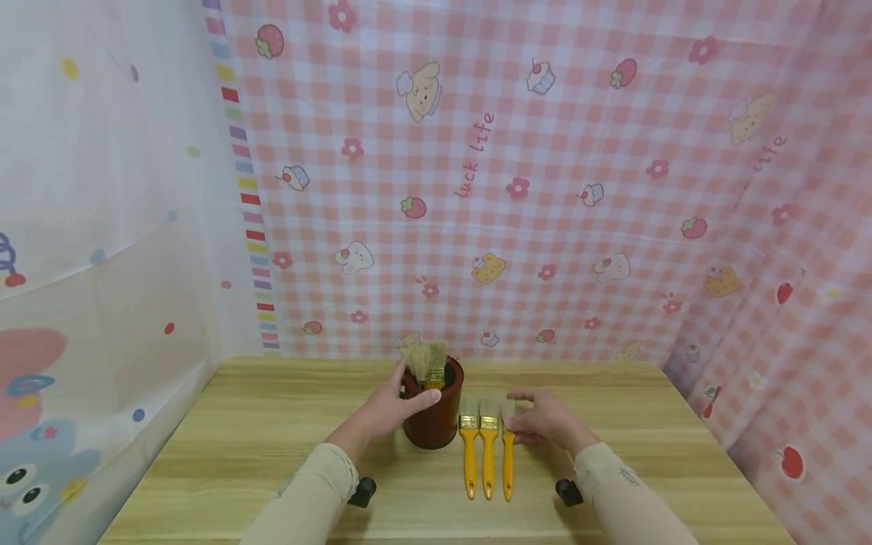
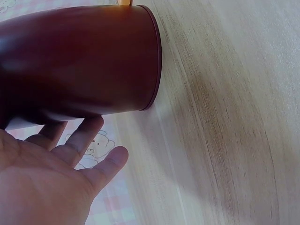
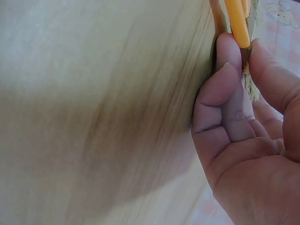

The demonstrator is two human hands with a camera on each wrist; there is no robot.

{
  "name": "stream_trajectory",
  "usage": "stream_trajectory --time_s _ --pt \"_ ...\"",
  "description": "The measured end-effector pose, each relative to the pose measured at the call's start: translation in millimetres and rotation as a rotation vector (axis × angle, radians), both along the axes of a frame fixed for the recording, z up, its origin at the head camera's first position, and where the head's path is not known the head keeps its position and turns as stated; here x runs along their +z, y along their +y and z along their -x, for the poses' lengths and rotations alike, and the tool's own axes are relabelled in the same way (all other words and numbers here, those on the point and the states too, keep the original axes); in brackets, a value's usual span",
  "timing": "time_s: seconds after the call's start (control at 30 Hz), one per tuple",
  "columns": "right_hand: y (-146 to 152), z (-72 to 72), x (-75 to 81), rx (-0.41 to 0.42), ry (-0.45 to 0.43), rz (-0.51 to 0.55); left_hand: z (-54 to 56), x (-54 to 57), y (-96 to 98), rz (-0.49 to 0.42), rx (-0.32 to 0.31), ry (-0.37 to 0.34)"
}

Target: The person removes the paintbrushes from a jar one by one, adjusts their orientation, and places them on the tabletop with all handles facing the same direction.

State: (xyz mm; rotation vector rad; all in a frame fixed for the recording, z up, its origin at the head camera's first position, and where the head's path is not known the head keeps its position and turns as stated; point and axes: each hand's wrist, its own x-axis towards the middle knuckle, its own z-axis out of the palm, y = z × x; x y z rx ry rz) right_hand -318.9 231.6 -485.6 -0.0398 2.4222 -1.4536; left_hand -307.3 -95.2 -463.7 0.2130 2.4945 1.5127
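Note:
In the head view, a dark red-brown cup (image 1: pixel 432 424) stands upright on the wooden table, with paintbrushes (image 1: pixel 437 371) in it, bristles up. My left hand (image 1: pixel 390 405) holds the cup near its rim, thumb across the front and fingers at the far left side. The left wrist view has those fingers (image 2: pixel 89 131) against the cup's wall (image 2: pixel 89 61). To the cup's right, three yellow-handled paintbrushes (image 1: pixel 487 446) lie side by side, handles toward me. My right hand (image 1: pixel 545 420) pinches the rightmost paintbrush (image 1: pixel 508 462) around its metal band and bristles, between thumb and fingers (image 3: pixel 228 51).
Behind the table (image 1: pixel 272 424) hangs a pink checked curtain (image 1: pixel 477 242), close to its back edge. A white patterned curtain (image 1: pixel 102 227) borders the left side. Small black pieces (image 1: pixel 568 493) sit by both wrists.

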Motion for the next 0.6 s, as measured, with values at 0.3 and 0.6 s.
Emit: stream_trajectory --time_s 0.3,0.6 --pt "-2.9 7.0 -2.8 -0.055 0.075 -0.182 -3.6 3.7 0.3 0.008 -0.002 0.003" --pt "-1.2 11.2 -10.5 -0.029 0.089 -0.216 -5.1 5.7 1.0 0.007 0.000 -0.011"
